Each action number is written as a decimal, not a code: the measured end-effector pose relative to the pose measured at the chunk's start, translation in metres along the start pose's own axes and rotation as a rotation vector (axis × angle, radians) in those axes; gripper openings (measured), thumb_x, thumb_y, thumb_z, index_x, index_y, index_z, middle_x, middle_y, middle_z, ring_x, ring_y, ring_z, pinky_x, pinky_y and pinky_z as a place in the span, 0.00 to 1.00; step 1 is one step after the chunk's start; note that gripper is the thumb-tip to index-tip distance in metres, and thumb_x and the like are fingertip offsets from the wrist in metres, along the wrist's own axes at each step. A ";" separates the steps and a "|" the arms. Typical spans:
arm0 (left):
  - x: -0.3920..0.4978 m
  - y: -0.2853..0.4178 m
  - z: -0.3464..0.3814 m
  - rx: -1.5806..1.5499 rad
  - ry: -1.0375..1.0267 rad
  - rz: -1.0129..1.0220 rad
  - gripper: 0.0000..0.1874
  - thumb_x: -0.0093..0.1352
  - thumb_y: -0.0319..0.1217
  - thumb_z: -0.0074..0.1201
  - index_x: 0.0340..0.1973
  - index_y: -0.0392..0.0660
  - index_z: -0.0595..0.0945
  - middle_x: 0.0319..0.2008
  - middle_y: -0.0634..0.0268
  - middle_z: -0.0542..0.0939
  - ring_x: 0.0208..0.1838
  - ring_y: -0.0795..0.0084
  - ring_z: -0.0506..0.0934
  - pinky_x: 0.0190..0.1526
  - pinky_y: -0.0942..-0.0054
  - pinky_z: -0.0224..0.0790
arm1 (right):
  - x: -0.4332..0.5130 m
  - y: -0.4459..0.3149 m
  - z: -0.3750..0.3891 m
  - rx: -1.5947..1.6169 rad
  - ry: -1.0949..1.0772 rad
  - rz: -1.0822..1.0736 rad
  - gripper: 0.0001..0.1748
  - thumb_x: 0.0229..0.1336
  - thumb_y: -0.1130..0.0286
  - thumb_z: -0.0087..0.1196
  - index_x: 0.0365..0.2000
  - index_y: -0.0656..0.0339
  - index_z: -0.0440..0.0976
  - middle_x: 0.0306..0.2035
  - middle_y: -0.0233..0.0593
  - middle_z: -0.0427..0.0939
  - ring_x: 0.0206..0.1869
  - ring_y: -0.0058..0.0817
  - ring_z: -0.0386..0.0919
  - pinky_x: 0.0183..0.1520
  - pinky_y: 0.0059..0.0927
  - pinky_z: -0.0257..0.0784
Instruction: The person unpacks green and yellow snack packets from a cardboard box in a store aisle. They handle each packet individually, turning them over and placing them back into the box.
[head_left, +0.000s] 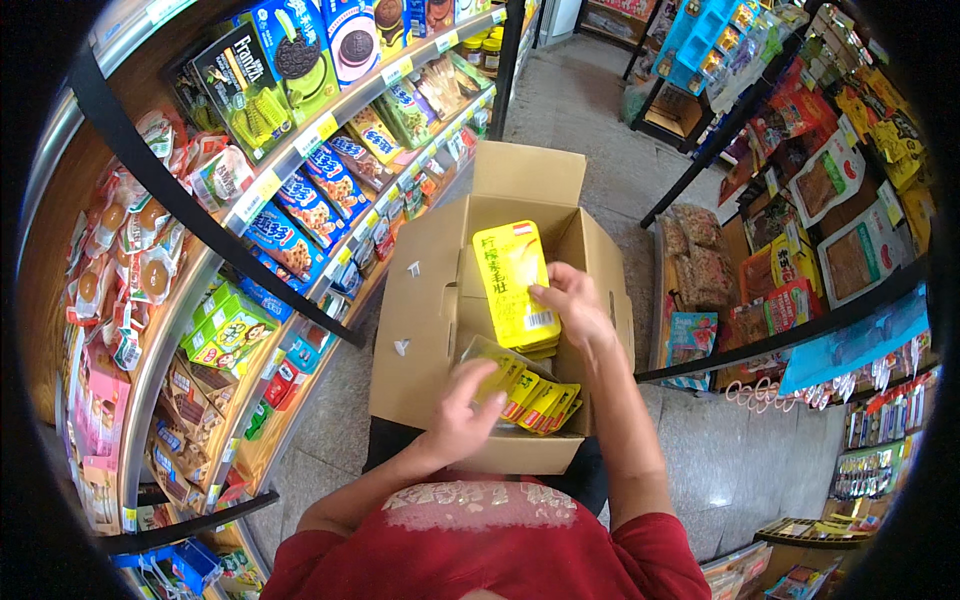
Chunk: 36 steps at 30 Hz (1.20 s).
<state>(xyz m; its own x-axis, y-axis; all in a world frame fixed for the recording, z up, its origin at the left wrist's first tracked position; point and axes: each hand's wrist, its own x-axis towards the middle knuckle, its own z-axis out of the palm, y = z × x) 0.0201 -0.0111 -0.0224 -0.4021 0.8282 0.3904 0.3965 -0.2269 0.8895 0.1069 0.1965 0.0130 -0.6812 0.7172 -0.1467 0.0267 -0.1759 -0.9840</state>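
An open cardboard box (414, 330) stands in front of me, its flaps folded outward. My right hand (579, 304) grips a flat yellow snack packet (511, 281) by its right edge, above the box. More yellow packets lie stacked just beneath it. Lower in the box, several yellow packets (541, 401) lean in an overlapping row by a clear plastic container (480, 349). My left hand (459, 412) is over the box's near left part, blurred, thumb and fingers apart beside these packets. Whether its fingertips touch the clear plastic is unclear.
Curved shelves at left carry cookie packs (326, 184), wrapped eggs (139, 240) and a green carton (225, 330). A black shelf post (202, 217) crosses them. Bagged snacks (825, 180) fill a rack at right. Grey tiled floor (570, 97) runs between.
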 end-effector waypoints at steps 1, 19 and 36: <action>-0.002 0.003 -0.002 -0.147 -0.027 -0.092 0.21 0.63 0.21 0.52 0.52 0.32 0.70 0.49 0.55 0.73 0.50 0.68 0.72 0.52 0.71 0.64 | -0.018 0.000 0.001 0.154 -0.002 0.000 0.09 0.53 0.78 0.55 0.37 0.68 0.72 0.32 0.39 0.79 0.33 0.21 0.77 0.38 0.24 0.73; 0.019 -0.002 -0.016 -0.905 -0.325 -0.545 0.15 0.66 0.20 0.46 0.49 0.33 0.73 0.40 0.57 0.80 0.36 0.72 0.80 0.35 0.77 0.73 | -0.083 0.035 -0.008 0.715 -0.006 -0.042 0.13 0.56 0.64 0.56 0.32 0.65 0.74 0.33 0.42 0.80 0.22 0.21 0.72 0.26 0.18 0.67; -0.001 0.006 -0.010 -0.358 -0.131 -0.260 0.23 0.61 0.17 0.50 0.53 0.31 0.69 0.45 0.55 0.77 0.42 0.75 0.76 0.42 0.76 0.70 | -0.090 0.031 -0.008 0.645 0.070 0.030 0.08 0.60 0.70 0.52 0.32 0.64 0.75 0.20 0.31 0.74 0.11 0.11 0.55 0.15 0.17 0.49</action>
<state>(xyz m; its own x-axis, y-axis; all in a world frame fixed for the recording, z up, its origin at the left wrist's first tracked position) 0.0150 -0.0186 -0.0156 -0.3336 0.9336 0.1308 -0.0232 -0.1469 0.9889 0.1748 0.1320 -0.0051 -0.6367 0.7446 -0.2006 -0.4151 -0.5502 -0.7245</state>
